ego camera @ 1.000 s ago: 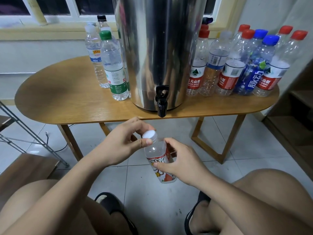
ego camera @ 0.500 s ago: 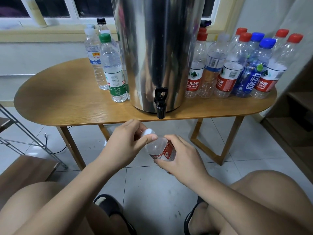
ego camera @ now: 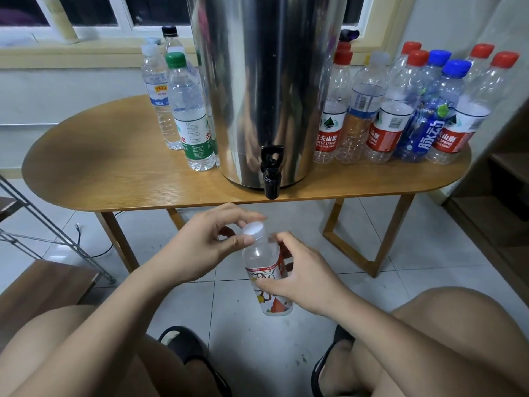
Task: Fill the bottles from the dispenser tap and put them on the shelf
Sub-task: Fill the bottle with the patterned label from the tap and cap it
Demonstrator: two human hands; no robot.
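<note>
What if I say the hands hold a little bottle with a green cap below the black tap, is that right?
No. The head view shows the cap is white, not green. The left hand and right hand hold that little bottle below the black tap.

Soft, even indoor light fills the room; the far windows (ego camera: 86, 10) stand dark. Smeared reflections streak the steel dispenser (ego camera: 266, 90). Wide-angle distortion bows the wooden table (ego camera: 114, 173), and motion blur softens fingertips (ego camera: 282, 239) of the right hand (ego camera: 303, 279).
</note>
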